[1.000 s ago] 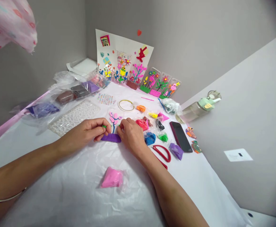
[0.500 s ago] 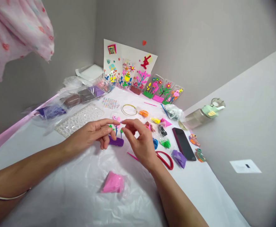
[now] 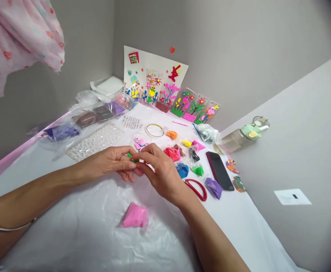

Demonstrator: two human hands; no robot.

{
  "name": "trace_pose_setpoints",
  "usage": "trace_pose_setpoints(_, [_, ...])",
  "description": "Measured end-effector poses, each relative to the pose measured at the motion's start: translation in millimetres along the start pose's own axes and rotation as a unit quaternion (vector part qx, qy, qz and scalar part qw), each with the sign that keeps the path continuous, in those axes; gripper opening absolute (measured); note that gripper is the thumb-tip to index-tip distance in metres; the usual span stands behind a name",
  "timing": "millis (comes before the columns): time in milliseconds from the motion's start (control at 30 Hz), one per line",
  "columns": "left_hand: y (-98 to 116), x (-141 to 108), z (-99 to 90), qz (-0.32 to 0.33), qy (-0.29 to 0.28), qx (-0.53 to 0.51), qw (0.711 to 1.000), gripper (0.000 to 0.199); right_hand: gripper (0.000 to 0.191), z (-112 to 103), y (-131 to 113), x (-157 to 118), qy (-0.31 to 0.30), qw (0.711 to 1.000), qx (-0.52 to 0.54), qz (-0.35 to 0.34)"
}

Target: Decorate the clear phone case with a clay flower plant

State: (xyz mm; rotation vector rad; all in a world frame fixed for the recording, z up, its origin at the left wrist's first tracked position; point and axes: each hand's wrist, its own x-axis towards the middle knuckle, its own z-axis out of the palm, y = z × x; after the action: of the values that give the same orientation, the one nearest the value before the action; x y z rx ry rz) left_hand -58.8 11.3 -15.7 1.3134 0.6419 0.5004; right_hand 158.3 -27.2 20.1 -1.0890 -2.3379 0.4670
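My left hand (image 3: 111, 162) and my right hand (image 3: 162, 172) meet over the middle of the table. Both have thumb and fingers pinched together at the tips, and whatever is between them is too small or hidden to name. Behind the fingers lies a clay flower (image 3: 139, 143) with pink petals; its lower part is mostly covered by my hands, with a bit of green (image 3: 129, 155) showing. Nearer to me, a bag of pink clay (image 3: 135, 215) rests on the white plastic sheet (image 3: 97, 230).
Right of my hands lie red-handled scissors (image 3: 203, 192), bags of red clay (image 3: 171, 153), blue clay (image 3: 182, 170) and purple clay (image 3: 214, 188), and a phone (image 3: 220, 170). A bottle (image 3: 239, 138) lies against the wall. Decorated clear panels (image 3: 196, 107) lean at the back.
My right hand has shifted left and down, and its fingertips now meet those of my left hand. The left fingers have curled in from stretched out. The purple clay base is now almost covered.
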Motion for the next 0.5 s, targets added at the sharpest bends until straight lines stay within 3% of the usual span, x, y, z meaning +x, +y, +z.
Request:
trace_pose_setpoints(133, [1.4,-1.6,1.8,-0.004,-0.009,0.004,1.000,0.031,0.022,-2.4,1.7,0.3,-0.027,0.999,-0.037,-0.002])
trace_pose_setpoints(233, [4.2,-2.0,2.4,0.002,0.000,0.007,1.000,0.034,0.017,-2.2,3.1,-0.1,0.006,0.999,-0.031,-0.002])
trace_pose_setpoints(400, [8.8,-1.4,1.5,0.044,0.105,0.020,0.993,0.034,0.017,0.9,4.0,-1.2,0.060,0.996,0.028,0.064])
trace_pose_setpoints(500, [9.0,-1.2,2.4,0.041,0.122,0.026,0.991,0.029,0.012,3.5,2.3,-0.8,0.063,0.994,0.043,0.081])
